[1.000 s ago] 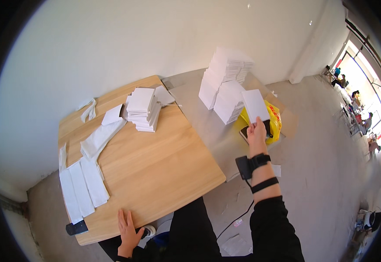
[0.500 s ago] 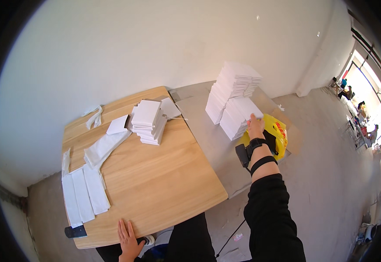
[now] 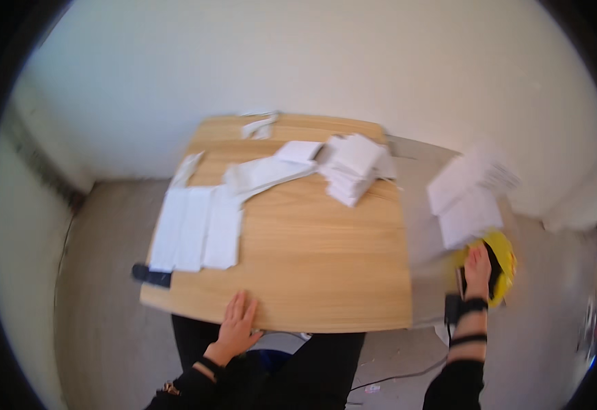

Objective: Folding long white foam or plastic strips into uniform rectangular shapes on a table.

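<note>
My left hand (image 3: 235, 331) lies on the front edge of the wooden table (image 3: 312, 273), fingers stretched and slightly spread, holding nothing. On the right, my right hand (image 3: 477, 270) is over a yellow plastic bag (image 3: 505, 260) with something black in it. Motion blurs its fingers, and I cannot tell whether they hold anything. Just beyond that hand stand tall stacks of flat white box-like pieces (image 3: 470, 219). A smaller, uneven stack of the same white pieces (image 3: 356, 160) sits at the table's far right, with a single white piece (image 3: 298, 151) left of it.
Folded white strips (image 3: 192, 229) lie side by side on the table's left, and a longer white bundle (image 3: 264, 176) slants behind them. A dark flat object (image 3: 151, 275) sticks out at the left edge. A grey surface (image 3: 425, 273) adjoins the table's right side; a wall (image 3: 312, 55) rises behind.
The view has swung right-to-left, bringing the table to the middle. My right hand has left the white stack and come back toward me over the yellow bag. My left hand stays on the table edge.
</note>
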`<state>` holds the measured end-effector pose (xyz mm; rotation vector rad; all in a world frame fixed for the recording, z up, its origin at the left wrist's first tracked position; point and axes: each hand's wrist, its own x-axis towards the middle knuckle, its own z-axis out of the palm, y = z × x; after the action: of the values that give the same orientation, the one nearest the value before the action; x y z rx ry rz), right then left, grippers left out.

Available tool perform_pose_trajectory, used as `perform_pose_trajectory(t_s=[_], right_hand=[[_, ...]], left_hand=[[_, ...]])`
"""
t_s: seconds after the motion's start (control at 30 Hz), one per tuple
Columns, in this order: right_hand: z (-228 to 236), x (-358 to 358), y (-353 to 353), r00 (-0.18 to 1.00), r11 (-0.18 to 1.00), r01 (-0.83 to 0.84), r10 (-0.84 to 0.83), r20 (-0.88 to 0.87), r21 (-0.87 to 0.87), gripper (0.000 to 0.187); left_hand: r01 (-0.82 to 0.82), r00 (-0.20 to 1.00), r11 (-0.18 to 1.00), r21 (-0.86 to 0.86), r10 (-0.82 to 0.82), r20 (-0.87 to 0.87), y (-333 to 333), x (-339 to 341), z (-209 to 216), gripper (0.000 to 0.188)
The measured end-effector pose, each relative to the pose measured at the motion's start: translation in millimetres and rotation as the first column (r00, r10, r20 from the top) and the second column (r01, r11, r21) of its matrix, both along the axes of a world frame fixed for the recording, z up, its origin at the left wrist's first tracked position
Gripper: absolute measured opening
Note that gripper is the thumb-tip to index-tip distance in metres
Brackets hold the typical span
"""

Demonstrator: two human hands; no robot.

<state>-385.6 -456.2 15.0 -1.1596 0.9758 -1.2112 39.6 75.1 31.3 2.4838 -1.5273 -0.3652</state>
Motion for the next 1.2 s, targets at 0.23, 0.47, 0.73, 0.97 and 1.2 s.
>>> perform_pose_trajectory(t_s=[0.23,0.47,0.73,0.97,1.2], right_hand=[[3,55,196,0.971,0.822,-0.206,0.105,0.214,0.532,0.016],[-23,91,333,0.981,0.73,-0.174,0.07,0.181,0.661,0.016],[21,164,384,0.966,0.746,-0.146,0.25,-0.07,0.65,0.02],[38,295,381,0.678,0.725,-0.565,0.68,-0.278,0.394,0.024],[-14,453,352,0.613,0.787,-0.575,0.596,-0.518,0.226,0.033]], left_hand=[[-0.217,0.94,0.904,-0.367,0.092,-0.328,6,30,7,0.049],[-0.333,0.936,0.793,-0.51,0.342,-0.079,2,104,9,0.047],[-0.426,0.9,0.784,-0.451,0.419,-0.122,-1,142,-14,0.059],[-0.38,0.906,0.883,-0.275,0.415,0.081,12,125,-29,0.085],[-0.391,0.899,0.885,-0.254,0.427,0.101,13,123,-30,0.082]])
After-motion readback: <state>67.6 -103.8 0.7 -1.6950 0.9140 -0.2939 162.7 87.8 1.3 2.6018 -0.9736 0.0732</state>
